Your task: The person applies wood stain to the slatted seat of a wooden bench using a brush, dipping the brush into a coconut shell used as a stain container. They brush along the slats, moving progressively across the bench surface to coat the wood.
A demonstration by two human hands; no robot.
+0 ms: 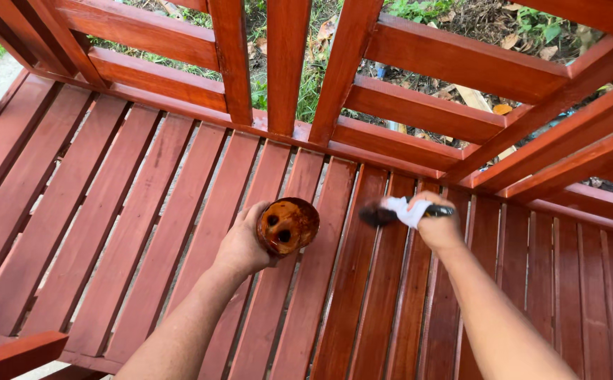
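The left hand (pixel 241 245) wraps its fingers closed around a stained can (pixel 286 225), which juts out at the hand's 3 o'clock. The right hand (pixel 438 224) is clenched on a brush (pixel 405 211) wrapped in white rag; bristles point to 9 o'clock, over the bench (pixel 109 211) slats.

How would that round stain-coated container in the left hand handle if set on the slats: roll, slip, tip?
The container looks round, so laid on its side it would probably roll along the bench slats. Its top is coated in glossy stain, so it may be slippery. The left hand wraps it alone, suggesting it is fairly light.
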